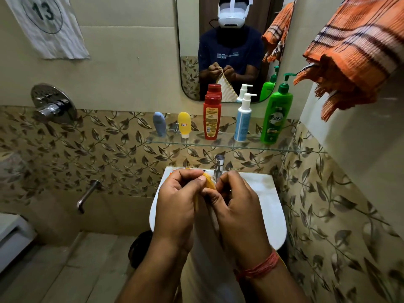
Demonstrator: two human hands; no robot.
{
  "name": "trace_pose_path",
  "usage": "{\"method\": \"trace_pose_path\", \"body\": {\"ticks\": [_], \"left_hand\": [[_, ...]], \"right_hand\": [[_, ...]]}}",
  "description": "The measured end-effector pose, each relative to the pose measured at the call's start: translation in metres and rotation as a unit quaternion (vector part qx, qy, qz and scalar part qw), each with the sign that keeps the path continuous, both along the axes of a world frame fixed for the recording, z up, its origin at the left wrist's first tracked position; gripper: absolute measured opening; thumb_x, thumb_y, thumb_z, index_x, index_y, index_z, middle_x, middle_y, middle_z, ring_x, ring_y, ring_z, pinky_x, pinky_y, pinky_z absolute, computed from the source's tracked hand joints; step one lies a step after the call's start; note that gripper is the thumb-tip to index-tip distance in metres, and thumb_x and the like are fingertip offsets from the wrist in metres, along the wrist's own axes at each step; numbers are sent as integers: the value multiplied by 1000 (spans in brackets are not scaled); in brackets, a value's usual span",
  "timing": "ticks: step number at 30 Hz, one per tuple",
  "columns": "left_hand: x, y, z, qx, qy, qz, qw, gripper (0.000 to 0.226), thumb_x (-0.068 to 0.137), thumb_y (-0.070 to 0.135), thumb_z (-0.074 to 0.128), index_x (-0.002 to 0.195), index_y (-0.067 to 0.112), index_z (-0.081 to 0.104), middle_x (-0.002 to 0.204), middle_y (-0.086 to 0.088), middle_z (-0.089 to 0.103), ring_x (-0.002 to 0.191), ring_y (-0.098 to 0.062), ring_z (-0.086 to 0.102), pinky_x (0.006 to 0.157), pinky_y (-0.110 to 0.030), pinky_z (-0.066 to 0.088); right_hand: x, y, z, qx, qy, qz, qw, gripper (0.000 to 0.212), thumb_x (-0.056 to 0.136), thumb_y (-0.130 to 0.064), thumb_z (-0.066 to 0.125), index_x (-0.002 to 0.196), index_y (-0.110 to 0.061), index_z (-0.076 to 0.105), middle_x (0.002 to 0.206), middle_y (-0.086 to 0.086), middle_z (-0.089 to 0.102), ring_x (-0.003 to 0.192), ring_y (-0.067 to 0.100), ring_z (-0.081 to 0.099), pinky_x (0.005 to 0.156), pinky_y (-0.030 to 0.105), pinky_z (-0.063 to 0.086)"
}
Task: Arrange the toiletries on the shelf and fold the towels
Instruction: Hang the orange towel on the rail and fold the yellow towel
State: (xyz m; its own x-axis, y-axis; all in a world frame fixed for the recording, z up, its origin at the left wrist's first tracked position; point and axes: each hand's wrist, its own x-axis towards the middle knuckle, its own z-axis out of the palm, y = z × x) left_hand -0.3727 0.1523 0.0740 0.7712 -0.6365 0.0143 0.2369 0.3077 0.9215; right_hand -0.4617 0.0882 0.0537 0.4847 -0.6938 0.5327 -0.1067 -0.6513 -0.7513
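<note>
Over the white basin (271, 197), my left hand (177, 204) and my right hand (234, 206) are held close together. Both pinch the yellow-edged top of a white towel (207, 243) that hangs down between my forearms. The mirror (236, 49) shows the same cloth hanging below the hands. Along the glass shelf (220, 145) stand a grey-blue tube (159, 124), a yellow tube (184, 124), a red bottle (212, 117), a white pump bottle (242, 120) and a green pump bottle (277, 114). An orange striped towel (354, 53) hangs at the upper right.
A chrome tap (218, 166) rises behind the basin. On the left wall are a round shower mixer (52, 103), a spout (87, 195) and a sheet marked 13 (47, 25). The leaf-patterned wall (341, 215) stands close on the right.
</note>
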Motion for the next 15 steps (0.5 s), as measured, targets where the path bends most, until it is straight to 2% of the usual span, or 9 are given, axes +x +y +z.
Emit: {"method": "trace_pose_path", "body": {"ticks": [2, 5, 6, 8, 12, 15], "left_hand": [[9, 3, 2, -14, -10, 43, 999, 25, 94, -3, 59, 83, 16, 72, 80, -1, 72, 81, -20, 67, 70, -32, 56], [35, 10, 12, -60, -26, 137, 988, 22, 95, -3, 57, 89, 15, 66, 80, 3, 69, 73, -7, 67, 69, -21, 57], [45, 13, 15, -72, -30, 175, 981, 23, 95, -4, 57, 90, 16, 65, 81, 4, 68, 72, -3, 67, 70, -19, 56], [66, 17, 18, -84, -31, 242, 966, 24, 95, -6, 56, 91, 17, 64, 85, 3, 66, 71, 1, 67, 72, -15, 54], [100, 25, 11, -81, -13, 309, 947, 26, 94, -5, 59, 92, 20, 65, 93, 2, 67, 82, -2, 68, 80, -18, 55], [119, 29, 4, -73, -1, 330, 941, 27, 93, -4, 61, 92, 22, 66, 94, 3, 68, 82, -2, 69, 78, -17, 55]], "right_hand": [[-6, -5, -2, 22, 31, 88, 995, 23, 90, -35, 67, 84, -19, 53, 73, -5, 57, 67, 12, 56, 56, 28, 45], [-24, -15, -22, 14, 128, 197, 972, 12, 92, -36, 64, 85, -33, 55, 70, -16, 60, 66, 0, 56, 57, 19, 40], [-29, -20, -32, 6, 154, 210, 965, 14, 92, -41, 62, 82, -38, 53, 69, -20, 58, 66, -3, 55, 57, 18, 38], [-36, -29, -46, -10, 208, 216, 954, 23, 91, -50, 55, 74, -38, 47, 68, -23, 54, 65, -4, 51, 58, 19, 35], [-41, -45, -54, -55, 314, 235, 918, 31, 92, -45, 58, 67, -40, 40, 71, -29, 54, 64, -9, 49, 57, 15, 32], [-42, -54, -49, -100, 351, 195, 910, 36, 90, -46, 62, 62, -41, 40, 56, -18, 46, 59, -4, 45, 54, 17, 31]]}}
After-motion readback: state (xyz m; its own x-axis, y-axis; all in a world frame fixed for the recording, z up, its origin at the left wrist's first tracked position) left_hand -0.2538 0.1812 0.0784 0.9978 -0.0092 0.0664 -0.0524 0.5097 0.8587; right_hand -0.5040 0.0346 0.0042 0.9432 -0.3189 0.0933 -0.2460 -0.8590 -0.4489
